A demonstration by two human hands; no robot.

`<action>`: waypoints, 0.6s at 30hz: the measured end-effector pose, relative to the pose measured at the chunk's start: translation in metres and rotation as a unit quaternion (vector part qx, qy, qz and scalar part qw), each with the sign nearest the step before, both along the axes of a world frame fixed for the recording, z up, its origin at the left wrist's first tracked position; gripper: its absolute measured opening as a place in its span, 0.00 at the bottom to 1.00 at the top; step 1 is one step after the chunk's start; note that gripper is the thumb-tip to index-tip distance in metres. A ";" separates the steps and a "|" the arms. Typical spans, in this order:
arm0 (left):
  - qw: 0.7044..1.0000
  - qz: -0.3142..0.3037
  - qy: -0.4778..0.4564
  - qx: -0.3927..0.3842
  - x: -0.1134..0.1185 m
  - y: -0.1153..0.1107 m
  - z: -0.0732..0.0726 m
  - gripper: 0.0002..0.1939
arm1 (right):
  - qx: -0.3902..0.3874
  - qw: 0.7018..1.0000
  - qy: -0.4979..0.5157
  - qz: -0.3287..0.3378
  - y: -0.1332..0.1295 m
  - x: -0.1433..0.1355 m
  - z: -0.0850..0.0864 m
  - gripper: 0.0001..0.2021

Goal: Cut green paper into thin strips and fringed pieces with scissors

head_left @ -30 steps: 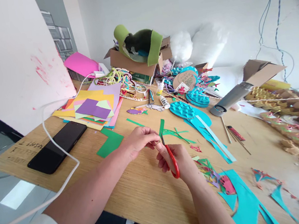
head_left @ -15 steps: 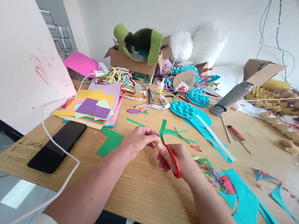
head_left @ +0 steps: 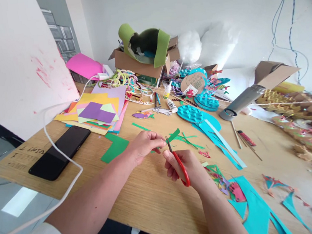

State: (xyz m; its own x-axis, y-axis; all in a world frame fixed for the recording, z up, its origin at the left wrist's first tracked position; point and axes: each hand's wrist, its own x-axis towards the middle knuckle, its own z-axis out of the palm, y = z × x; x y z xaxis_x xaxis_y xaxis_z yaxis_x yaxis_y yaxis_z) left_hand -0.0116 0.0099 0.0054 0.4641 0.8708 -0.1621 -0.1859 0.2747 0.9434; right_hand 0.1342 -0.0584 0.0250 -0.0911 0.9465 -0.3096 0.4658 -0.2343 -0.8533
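Left hand (head_left: 145, 147): thumb and fingertips were pinched together, with the near end of a green paper strip (head_left: 173, 134) clamped between them. The strip was held above the table (head_left: 151, 191), its free end pointed away to the right, beside the scissor blades.

Right hand (head_left: 188, 166): fingers were curled, and the red-handled scissors (head_left: 185, 173) were gripped in them, blades upward and away; the thumb was extended near the left fingertips, apart from them. Whether the strip was caught between the narrow blades cannot be told.

Green slivers (head_left: 190, 141): loosely crossed, laid beyond the right hand.

Green sheet (head_left: 115, 148): one, angular, laid flat beside the left wrist.

Coloured papers (head_left: 97, 113): stacked behind the black phone (head_left: 59, 153), which was crossed by a white cable (head_left: 62, 155).

Fish cutouts (head_left: 142, 115): placed near the white bottle (head_left: 172, 106).

Turquoise paper (head_left: 252, 204): spread right of the right forearm.
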 end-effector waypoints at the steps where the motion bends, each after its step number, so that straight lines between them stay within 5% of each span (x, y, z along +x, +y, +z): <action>1: 1.000 -0.002 0.002 0.002 0.000 0.000 0.000 0.06 | -0.002 1.000 -0.003 0.000 0.000 0.000 0.000 0.27; 18: 1.000 -0.008 0.021 0.011 -0.002 0.002 -0.002 0.04 | -0.006 1.000 -0.002 0.012 0.000 0.001 0.000 0.28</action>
State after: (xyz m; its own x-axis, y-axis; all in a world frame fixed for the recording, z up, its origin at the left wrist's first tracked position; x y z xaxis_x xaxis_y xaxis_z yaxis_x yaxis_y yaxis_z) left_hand -0.0134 0.0118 0.0036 0.4710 0.8672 -0.1618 -0.1418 0.2555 0.9564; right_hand 0.1348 -0.0587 0.0252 -0.1124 0.9404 -0.3208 0.4757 -0.2325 -0.8483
